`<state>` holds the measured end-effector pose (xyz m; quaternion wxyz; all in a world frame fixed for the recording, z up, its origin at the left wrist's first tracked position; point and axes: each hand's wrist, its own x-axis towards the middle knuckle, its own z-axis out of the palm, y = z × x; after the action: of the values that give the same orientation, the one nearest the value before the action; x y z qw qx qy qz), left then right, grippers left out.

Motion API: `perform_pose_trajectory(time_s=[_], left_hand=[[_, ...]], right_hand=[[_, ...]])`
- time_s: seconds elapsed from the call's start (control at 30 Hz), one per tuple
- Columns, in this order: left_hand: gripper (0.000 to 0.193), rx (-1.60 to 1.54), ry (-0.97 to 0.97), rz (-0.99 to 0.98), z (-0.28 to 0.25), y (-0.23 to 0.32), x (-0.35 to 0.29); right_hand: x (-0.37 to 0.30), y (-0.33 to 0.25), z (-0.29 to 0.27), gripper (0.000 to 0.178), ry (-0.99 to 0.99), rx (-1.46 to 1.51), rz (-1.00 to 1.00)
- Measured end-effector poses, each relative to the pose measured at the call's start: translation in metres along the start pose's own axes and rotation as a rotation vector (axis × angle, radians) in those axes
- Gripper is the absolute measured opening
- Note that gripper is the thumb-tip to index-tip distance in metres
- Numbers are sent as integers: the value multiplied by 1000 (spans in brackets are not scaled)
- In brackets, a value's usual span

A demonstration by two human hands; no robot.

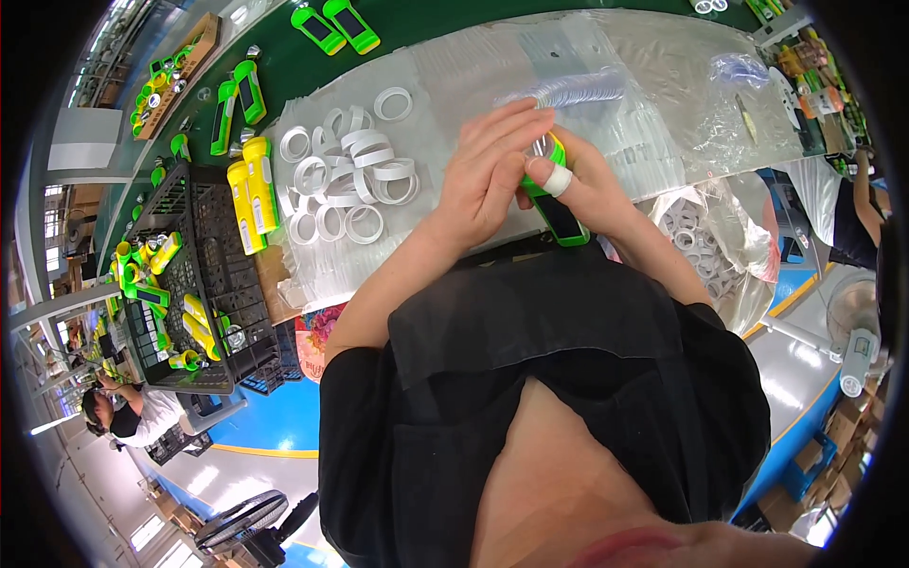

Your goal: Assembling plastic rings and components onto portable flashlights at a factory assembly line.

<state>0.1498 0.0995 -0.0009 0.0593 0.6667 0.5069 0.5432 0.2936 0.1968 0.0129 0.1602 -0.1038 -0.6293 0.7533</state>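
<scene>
Close in front of my chest, a green flashlight (561, 216) with a dark panel along its body is held between both hands. My right hand (589, 180), with white tape round the thumb, is closed about its upper part. My left hand (488, 166) presses against the head end from the left, its fingers together and stretched across the top. The two hands partly cover the flashlight's head. Just beyond the fingertips lies a row of thin clear discs (587, 89). To the left, a loose pile of white rings (355, 175) rests on the plastic-covered table (454, 66).
Two yellow flashlights (252, 194) lie at the table's left edge, beside a black crate (220, 256) of yellow and green ones. More green flashlights (348, 24) are on the green surface beyond. A plastic bag of rings (705, 251) hangs at the right. Other people are farther off.
</scene>
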Motion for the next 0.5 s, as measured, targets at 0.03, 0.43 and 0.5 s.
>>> perform_pose_trajectory(time_s=[0.03, 0.43, 0.5], left_hand=[[43, 0, 3, -1, -1, 1, -1], [32, -6, 194, -78, -14, 4, 7], [35, 222, 258, -58, -34, -19, 23]], right_hand=[[0, 3, 1, 42, -2, -1, 1], [29, 8, 4, 44, -78, 209, -138], [47, 10, -2, 41, -118, 165, -327]])
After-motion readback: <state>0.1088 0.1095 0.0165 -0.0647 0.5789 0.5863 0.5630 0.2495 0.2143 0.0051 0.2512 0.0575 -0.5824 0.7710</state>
